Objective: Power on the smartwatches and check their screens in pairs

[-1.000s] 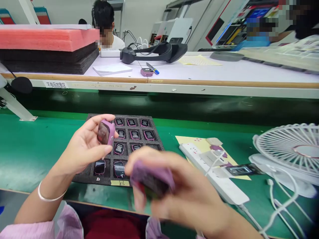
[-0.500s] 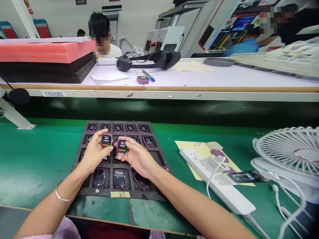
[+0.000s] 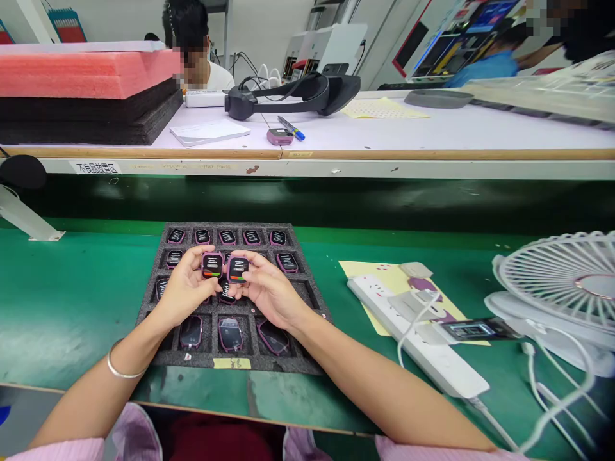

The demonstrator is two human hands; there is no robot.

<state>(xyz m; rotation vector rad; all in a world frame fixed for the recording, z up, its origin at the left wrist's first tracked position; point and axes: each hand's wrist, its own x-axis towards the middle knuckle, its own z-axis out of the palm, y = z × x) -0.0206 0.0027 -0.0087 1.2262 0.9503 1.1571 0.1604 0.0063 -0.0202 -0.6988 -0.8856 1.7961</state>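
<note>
My left hand (image 3: 189,282) grips a purple-framed smartwatch body (image 3: 212,264) by its edges, its lit screen showing white text and a red and green strip. A second smartwatch body (image 3: 237,269), alike in look, is pinched in my right hand (image 3: 269,291), with the thumb over its lower right corner. Both are held side by side above a dark foam tray (image 3: 232,360). Several more watch bodies sit in the tray's compartments; those in the front row, such as one watch body (image 3: 230,334), have dark screens. My hands hide part of the middle rows.
Right of the tray lie a white power strip (image 3: 418,336), a yellow sheet (image 3: 375,269) and white cables, beside a white fan (image 3: 567,288). On the shelf behind are a black headset (image 3: 293,99), a pen (image 3: 291,128) and stacked foam (image 3: 86,77). A person (image 3: 192,45) sits beyond.
The two watch bodies have come closer together, and my right thumb now lies over the corner of its watch screen. The whole view has tilted slightly downward.
</note>
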